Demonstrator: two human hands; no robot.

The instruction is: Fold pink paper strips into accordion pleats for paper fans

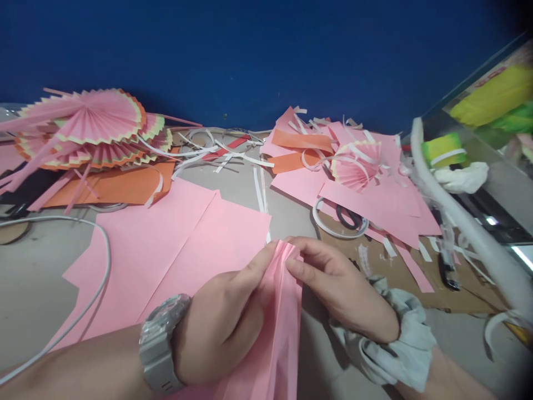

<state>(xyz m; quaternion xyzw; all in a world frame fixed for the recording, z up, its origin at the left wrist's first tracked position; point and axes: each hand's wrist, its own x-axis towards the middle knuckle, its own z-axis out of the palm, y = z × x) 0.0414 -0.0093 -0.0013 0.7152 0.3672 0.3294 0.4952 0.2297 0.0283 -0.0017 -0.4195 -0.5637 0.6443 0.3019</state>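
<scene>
My left hand (227, 319) and my right hand (339, 289) both pinch a pink sheet of paper (278, 333) that is pleated into narrow folds, at the lower middle of the view. The fingers of both hands are pressed onto its top edge. A silver watch (160, 344) is on my left wrist and a grey scrunchie (395, 339) on my right wrist. Flat pink sheets (175, 250) lie on the table just beyond my left hand.
Finished pink and yellow pleated paper fans (91, 130) are stacked at the back left on orange paper (120, 186). Pink and orange sheets with white strips (341, 166) are piled at the back right. A white cable (89, 300) curves at the left. A blue wall (250, 50) is behind.
</scene>
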